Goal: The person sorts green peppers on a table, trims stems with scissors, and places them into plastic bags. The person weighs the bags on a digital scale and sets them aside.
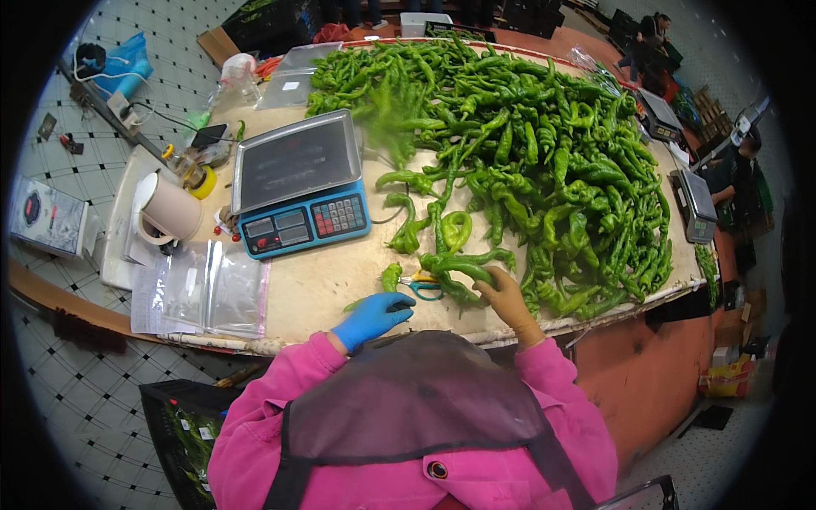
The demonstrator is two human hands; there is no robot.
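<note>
My left hand (374,318), in a blue glove, is at the table's near edge with its fingers stretched out and nothing in them. Just beyond its fingertips lie scissors (431,291) with teal and yellow handles, partly under green peppers. A small green pepper (391,277) rests above the blue fingers. My right hand (508,303), in a tan glove, closes its thumb and fingers on the end of a long green pepper (463,267). Further curled peppers lie around it. A large heap of long green peppers (544,161) covers the middle and right of the table.
Left of the heap stands a blue scale (304,225) with a metal pan. Clear plastic bags (217,293), a pink mug (170,208) and a yellow tape roll (202,182) are farther left. More scales (695,204) line the right edge. A black crate (161,425) stands below left. People are in the background.
</note>
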